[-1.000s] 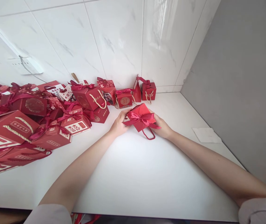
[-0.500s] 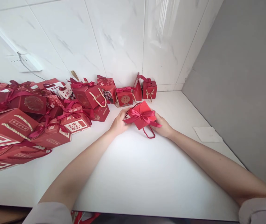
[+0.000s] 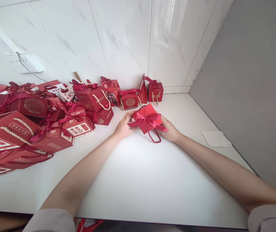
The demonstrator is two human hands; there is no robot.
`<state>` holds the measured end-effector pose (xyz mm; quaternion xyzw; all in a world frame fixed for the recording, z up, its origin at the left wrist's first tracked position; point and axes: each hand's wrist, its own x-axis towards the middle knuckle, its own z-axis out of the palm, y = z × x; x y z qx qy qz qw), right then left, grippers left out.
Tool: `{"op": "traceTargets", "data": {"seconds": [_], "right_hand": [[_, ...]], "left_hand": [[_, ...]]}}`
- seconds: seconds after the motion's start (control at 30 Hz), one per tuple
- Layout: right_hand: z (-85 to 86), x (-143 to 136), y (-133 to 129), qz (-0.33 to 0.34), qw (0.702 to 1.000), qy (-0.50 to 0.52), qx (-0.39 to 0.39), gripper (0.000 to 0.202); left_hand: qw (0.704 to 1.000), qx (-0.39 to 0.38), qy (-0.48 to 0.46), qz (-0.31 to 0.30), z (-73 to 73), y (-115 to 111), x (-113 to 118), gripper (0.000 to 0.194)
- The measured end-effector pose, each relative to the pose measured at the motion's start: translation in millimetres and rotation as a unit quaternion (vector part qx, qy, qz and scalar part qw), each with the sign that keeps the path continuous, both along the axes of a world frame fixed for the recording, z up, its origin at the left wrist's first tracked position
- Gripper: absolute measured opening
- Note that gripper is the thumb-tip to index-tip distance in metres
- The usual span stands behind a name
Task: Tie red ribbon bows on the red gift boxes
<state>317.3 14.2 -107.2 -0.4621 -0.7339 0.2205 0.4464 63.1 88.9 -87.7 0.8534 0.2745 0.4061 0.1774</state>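
A red gift box (image 3: pixel 150 112) with a ribbon bow on top is held between both hands over the white table (image 3: pixel 138 180). My left hand (image 3: pixel 125 126) grips its left side, and my right hand (image 3: pixel 169 129) grips the right side; the fingertips are partly hidden by box and ribbon. One dark red rope handle hangs from the front. Just behind it stand a small red box with a round gold emblem (image 3: pixel 130 102) and another red box with a cream rope handle (image 3: pixel 155 92).
Several red gift boxes (image 3: pixel 53 140) are piled along the left and back. A white paper (image 3: pixel 215 139) lies near the right edge. Behind the table is a tiled wall (image 3: pixel 125 42) with a socket (image 3: pixel 24 63); a grey panel (image 3: pixel 254 80) stands to the right.
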Motion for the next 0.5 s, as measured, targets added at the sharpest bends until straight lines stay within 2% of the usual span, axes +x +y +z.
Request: {"op": "traceTargets", "data": {"seconds": [0.17,0.27,0.4,0.5], "right_hand": [[-2.0,2,0,-0.012,1.0,-0.006,-0.012,0.06],[-4.1,3,1,-0.017,0.999,0.001,-0.035,0.052],[-4.3,4,4,-0.015,0.998,0.014,-0.052,0.042],[-3.9,5,7,-0.015,0.997,0.037,-0.061,0.042]], "left_hand": [[1.0,0.001,-0.001,-0.011,-0.5,0,0,0.064],[1.0,0.0,-0.007,-0.002,-0.8,2,-1,0.061],[0.996,-0.085,-0.028,0.015,-3.1,9,-5,0.052],[0.99,-0.133,-0.028,-0.028,-4.1,14,-6,0.046]]}}
